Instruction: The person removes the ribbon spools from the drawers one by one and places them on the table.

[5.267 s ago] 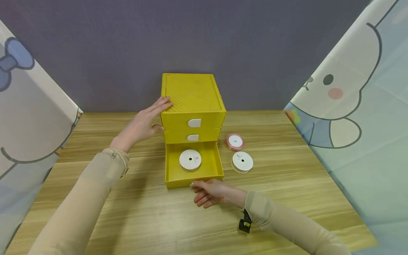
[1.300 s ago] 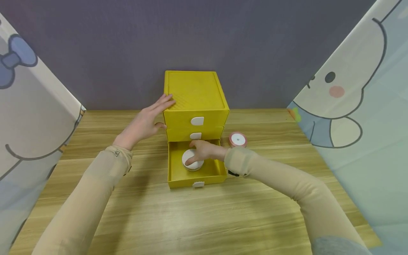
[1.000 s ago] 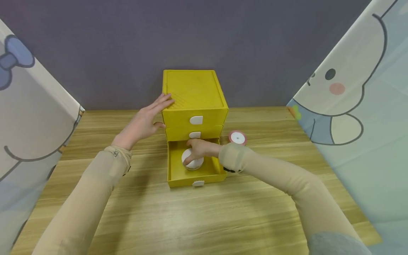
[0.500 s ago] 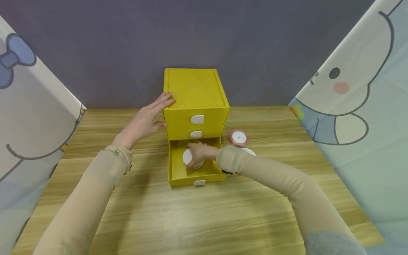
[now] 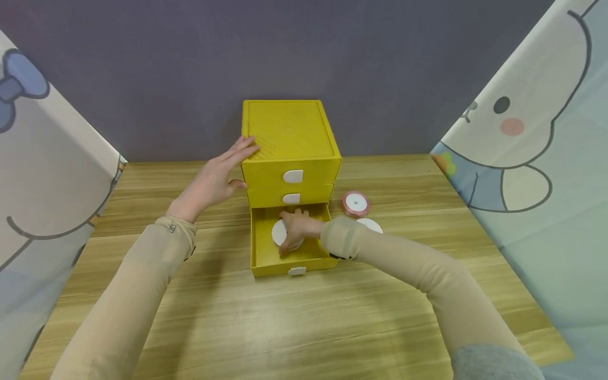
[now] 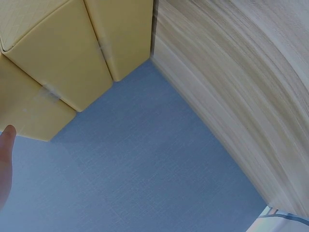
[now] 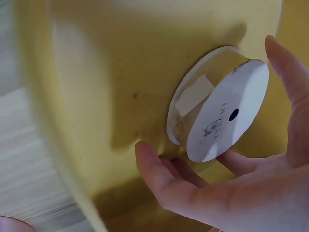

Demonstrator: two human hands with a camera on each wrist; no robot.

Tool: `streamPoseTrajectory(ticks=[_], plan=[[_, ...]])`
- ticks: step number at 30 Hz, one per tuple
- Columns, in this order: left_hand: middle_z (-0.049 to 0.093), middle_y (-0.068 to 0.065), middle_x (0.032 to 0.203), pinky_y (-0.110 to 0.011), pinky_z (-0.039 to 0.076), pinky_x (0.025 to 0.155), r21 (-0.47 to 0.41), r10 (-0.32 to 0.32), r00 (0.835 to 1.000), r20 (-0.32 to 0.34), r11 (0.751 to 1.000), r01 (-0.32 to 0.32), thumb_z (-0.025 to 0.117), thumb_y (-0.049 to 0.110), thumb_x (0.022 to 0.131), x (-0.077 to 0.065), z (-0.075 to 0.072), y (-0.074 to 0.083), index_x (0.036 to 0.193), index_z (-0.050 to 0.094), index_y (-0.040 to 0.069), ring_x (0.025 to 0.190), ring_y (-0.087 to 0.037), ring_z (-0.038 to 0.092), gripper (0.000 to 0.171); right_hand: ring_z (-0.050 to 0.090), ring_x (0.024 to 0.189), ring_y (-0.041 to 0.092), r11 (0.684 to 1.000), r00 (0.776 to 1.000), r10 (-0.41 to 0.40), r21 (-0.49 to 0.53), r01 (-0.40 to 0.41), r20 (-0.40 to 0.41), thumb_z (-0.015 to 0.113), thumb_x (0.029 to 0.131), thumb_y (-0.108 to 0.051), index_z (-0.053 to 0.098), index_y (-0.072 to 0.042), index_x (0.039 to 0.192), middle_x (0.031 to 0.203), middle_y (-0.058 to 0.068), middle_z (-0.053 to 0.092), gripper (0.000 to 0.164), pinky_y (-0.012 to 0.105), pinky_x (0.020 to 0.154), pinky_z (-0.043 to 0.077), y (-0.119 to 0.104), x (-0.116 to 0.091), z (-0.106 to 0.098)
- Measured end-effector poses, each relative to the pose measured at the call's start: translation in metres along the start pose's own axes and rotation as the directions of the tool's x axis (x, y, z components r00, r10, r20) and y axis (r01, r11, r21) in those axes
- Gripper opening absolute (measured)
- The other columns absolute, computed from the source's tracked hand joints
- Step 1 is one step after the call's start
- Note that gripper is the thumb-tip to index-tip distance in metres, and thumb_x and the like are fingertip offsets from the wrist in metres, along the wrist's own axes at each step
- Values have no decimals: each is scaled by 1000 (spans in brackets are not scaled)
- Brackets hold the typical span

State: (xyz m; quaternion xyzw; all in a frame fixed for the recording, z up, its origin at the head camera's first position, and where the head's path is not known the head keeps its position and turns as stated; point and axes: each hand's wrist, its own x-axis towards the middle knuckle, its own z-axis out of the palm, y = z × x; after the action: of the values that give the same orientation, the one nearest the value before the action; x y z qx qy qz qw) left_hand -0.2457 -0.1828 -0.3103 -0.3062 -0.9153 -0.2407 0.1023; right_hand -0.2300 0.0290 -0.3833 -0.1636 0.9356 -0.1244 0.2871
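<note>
A white ribbon spool point(image 5: 279, 234) lies in the pulled-out bottom drawer point(image 5: 266, 262) of a yellow three-drawer cabinet point(image 5: 288, 129). My right hand point(image 5: 296, 227) reaches over it, thumb toward the drawer front and fingers behind. In the right wrist view the spread fingers surround the spool point(image 7: 227, 111), with a gap between it and the thumb; whether any fingertip touches it is hard to tell. My left hand point(image 5: 214, 179) rests its straight fingers on the cabinet's top left edge, its thumb by the side. One left fingertip point(image 6: 7, 140) shows in the left wrist view.
Right of the cabinet on the wooden table point(image 5: 228, 322) lies a pink ribbon spool point(image 5: 356, 204). Another white spool point(image 5: 370, 225) sits just in front of it, partly hidden by the right sleeve. A dark grey wall point(image 5: 285, 53) stands close behind the cabinet.
Since the earliest frame, my right hand has moved from the drawer's front to the spool inside. Over the last second its fingers have spread wider around it. The left hand stays put.
</note>
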Motion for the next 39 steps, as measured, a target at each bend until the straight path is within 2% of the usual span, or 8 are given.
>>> streamPoseTrajectory(ticks=[13, 22, 26, 31, 39], plan=[[19, -1, 162, -45, 50, 100, -3, 2, 1000, -2, 1000, -2, 73, -5, 79, 0, 0, 0, 150, 33, 14, 150, -22, 18, 84, 36, 124, 36, 1000, 1000, 14, -17, -14, -26, 89, 66, -30, 38, -14, 144, 136, 21, 41, 95, 46, 100, 45, 4, 1, 4], [19, -1, 162, -47, 48, 102, 2, -11, 1000, 5, 1000, 11, 72, -5, 78, 0, 0, 0, 150, 33, 14, 150, -23, 17, 85, 42, 122, 35, 1000, 1000, 9, -23, -10, -25, 86, 68, -30, 37, -10, 143, 133, 21, 45, 92, 44, 99, 45, 4, -1, 3], [20, -1, 162, -47, 48, 102, -3, -8, 1000, 1, 1000, 8, 72, -5, 78, 0, 0, 0, 150, 33, 15, 150, -22, 18, 84, 48, 117, 33, 999, 999, -28, 19, 28, -20, 85, 70, -26, 39, -8, 140, 129, 20, 49, 86, 42, 95, 48, 5, -5, 1], [21, -2, 162, -47, 48, 102, -8, 2, 1000, -11, 1000, -2, 73, -6, 78, 0, 1, 1, 150, 34, 14, 150, -23, 19, 84, 51, 110, 25, 994, 995, -104, 39, 104, -7, 84, 70, -20, 44, -6, 132, 122, 13, 57, 76, 34, 90, 49, 2, -15, -7], [22, -4, 161, -47, 52, 97, -4, 13, 1000, -21, 1000, -13, 73, -7, 77, 0, 1, 0, 149, 35, 12, 149, -24, 20, 84, 47, 113, 24, 990, 990, -143, 19, 143, 10, 85, 70, -21, 41, -7, 138, 127, 12, 55, 82, 35, 91, 50, -3, -31, -15]])
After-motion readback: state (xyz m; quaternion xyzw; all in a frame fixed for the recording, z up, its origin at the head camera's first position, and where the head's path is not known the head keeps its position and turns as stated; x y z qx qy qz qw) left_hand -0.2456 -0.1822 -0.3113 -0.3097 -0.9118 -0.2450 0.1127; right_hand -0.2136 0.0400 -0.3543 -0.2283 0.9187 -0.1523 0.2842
